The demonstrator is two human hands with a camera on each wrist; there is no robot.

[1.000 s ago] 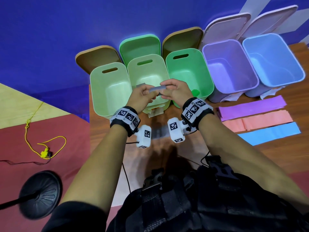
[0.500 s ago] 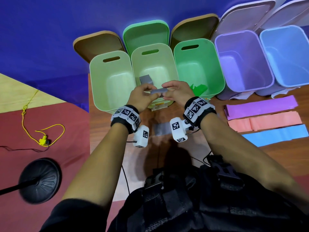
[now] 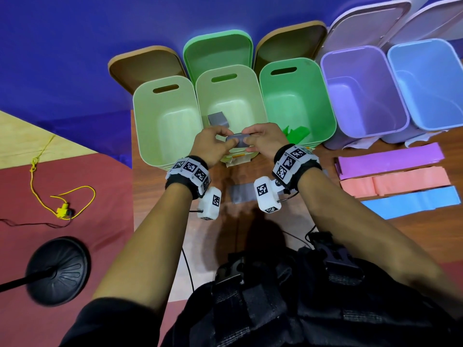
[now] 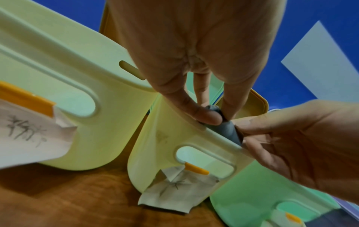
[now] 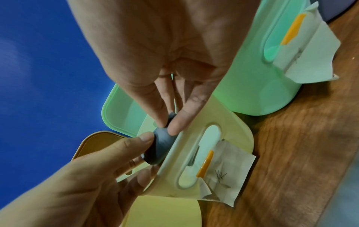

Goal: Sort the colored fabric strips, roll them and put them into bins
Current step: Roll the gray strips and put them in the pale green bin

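Both hands hold a small grey fabric roll (image 3: pixel 237 141) above the front rim of the middle pale green bin (image 3: pixel 253 96). My left hand (image 3: pixel 226 142) pinches its left end between thumb and fingers (image 4: pixel 207 116). My right hand (image 3: pixel 246 141) pinches the other end of the roll (image 5: pixel 159 145). Another grey piece (image 3: pixel 218 120) lies inside that bin. A flat grey strip (image 3: pixel 240 194) lies on the table under my wrists. Purple (image 3: pixel 388 161), salmon (image 3: pixel 395 182) and blue (image 3: pixel 411 201) strips lie flat at the right.
Five open bins stand in a row: a pale green bin (image 3: pixel 150 136) at the left, a green bin (image 3: pixel 323 96) holding green fabric (image 3: pixel 297 135), a purple bin (image 3: pixel 330 96) and a blue bin (image 3: pixel 400 83). Lids lean behind them. Paper labels (image 4: pixel 174 198) hang on the bin fronts.
The grey strip between my hands has become a thicker, tighter roll. Both hands stay over the middle bin's front rim. The head view has tilted slightly.
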